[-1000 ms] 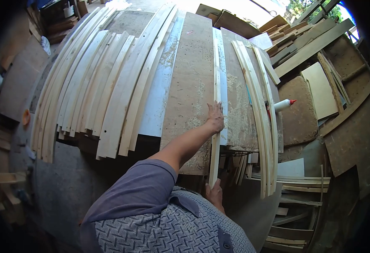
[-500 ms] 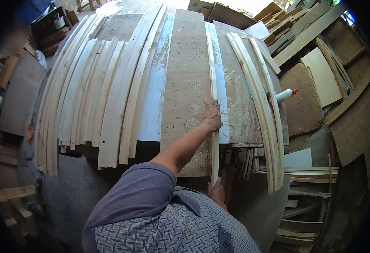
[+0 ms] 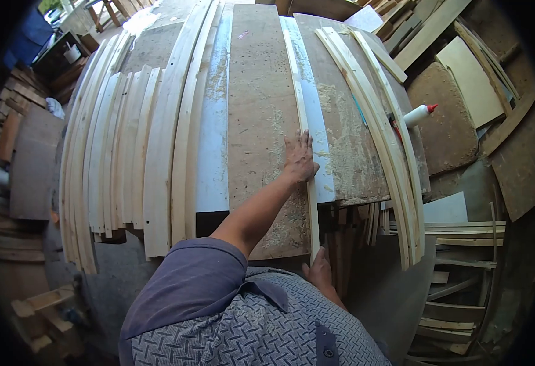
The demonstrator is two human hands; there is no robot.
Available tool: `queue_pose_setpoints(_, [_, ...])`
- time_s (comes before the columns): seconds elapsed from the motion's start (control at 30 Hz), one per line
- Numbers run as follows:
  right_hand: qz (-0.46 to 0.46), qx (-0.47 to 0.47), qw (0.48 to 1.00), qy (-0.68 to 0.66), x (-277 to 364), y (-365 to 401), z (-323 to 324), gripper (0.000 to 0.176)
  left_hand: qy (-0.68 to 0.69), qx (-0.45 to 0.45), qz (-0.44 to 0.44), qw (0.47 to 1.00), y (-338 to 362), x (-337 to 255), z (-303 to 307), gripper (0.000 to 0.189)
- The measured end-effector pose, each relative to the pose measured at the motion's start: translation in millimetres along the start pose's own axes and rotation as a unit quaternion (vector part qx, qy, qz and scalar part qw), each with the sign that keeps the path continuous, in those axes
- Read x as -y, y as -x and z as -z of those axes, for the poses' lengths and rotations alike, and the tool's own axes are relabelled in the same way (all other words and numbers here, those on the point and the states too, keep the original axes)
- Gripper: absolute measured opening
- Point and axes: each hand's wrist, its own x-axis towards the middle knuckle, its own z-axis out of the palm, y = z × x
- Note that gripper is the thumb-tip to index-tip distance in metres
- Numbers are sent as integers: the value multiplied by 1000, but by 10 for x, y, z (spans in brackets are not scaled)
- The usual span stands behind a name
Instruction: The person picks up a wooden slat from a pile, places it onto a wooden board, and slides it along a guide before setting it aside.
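Observation:
A long, narrow wooden strip point(image 3: 301, 107) lies lengthwise along the middle of the workbench, on the seam between a brown board point(image 3: 258, 91) and a pale bluish-white strip point(image 3: 322, 140). My left hand point(image 3: 301, 160) rests across it partway along, palm down, fingers stretched out toward the far end. At the strip's near end, which juts past the bench edge, my right hand point(image 3: 320, 270) is closed around the wood. Part of that hand's grip is hidden behind the strip and my shirt.
Several pale wooden slats point(image 3: 121, 146) lie side by side on the left. More long strips point(image 3: 380, 146) lie at right, beside a white bottle with a red cap point(image 3: 419, 115). Curved wood pieces point(image 3: 456, 323) are stacked below at right. Sawdust marks the bench.
The camera view has turned slightly, so the bench appears shifted. My left hand still lies on the strip, its fingers a bit more spread. My right hand keeps holding the near end.

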Motion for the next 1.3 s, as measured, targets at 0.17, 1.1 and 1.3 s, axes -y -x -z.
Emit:
queue_pose_setpoints(0.17, [2, -2, 999, -49, 94, -146, 111, 77, -2, 0, -1, 1000, -167, 85, -11, 92])
queue_pose_setpoints(1.1, [172, -223, 959, -33, 288, -1214, 351, 39, -74, 46, 15, 996, -1099, 421, 136, 90])
queue_pose_setpoints(1.3, [180, -230, 956, -38, 365, -1580, 349, 39, -88, 58, 32, 994, -1470, 564, 208, 88])
